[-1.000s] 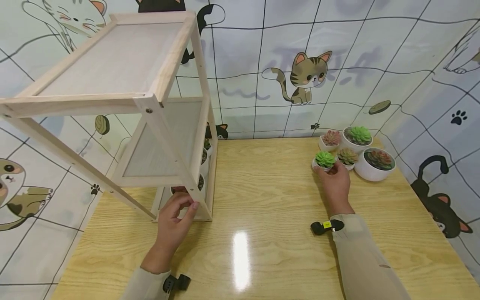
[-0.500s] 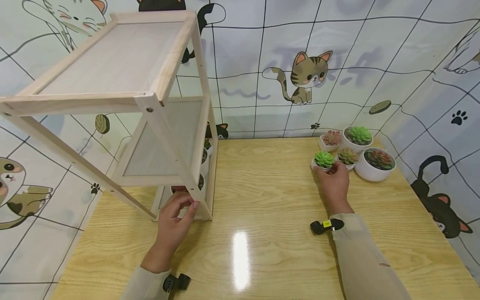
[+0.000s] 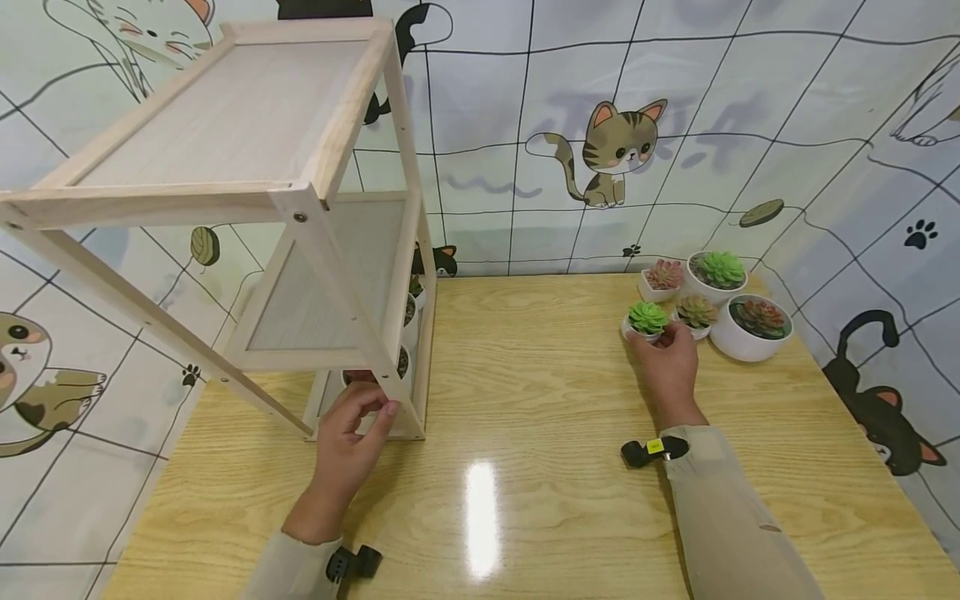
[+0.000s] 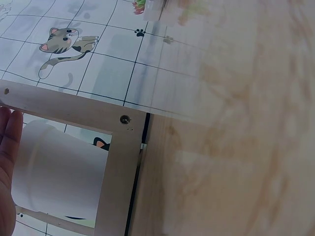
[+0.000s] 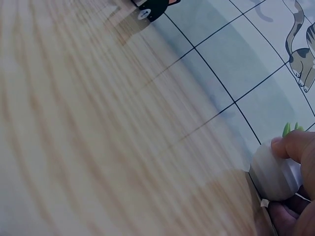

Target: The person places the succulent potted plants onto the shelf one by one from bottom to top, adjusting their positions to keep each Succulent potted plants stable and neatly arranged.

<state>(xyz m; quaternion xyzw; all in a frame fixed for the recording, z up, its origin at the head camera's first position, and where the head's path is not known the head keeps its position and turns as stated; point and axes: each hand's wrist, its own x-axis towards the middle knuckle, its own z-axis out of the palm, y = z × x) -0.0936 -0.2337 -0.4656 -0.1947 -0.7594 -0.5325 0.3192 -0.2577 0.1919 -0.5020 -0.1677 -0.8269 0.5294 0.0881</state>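
- Almost no change is shown against the two earlier head views: the green potted succulent [image 3: 647, 319] is held in nearly the same spot, with only a very slight shift to the left.
- It is found at the right rear of the worktop [image 3: 525, 400], just beside the tan succulent [image 3: 696, 312] and in front of the pink succulent [image 3: 663, 274]. Whether its base is raised cannot be told.
- By the right hand [image 3: 667, 371] its white pot is pinched between thumb and fingers; the grip is closed to the pot's width.
- By the left hand [image 3: 348, 433], whose place is unchanged, the front post [image 3: 367, 342] of the wooden rack [image 3: 337, 287] is touched low down, its edge seemingly pinched between thumb and finger.
- Inside the rack's lower level, a white pot [image 4: 59, 172] is seen near those fingers.
- The work is judged to be paused at the grasp, with no clear carrying shown.
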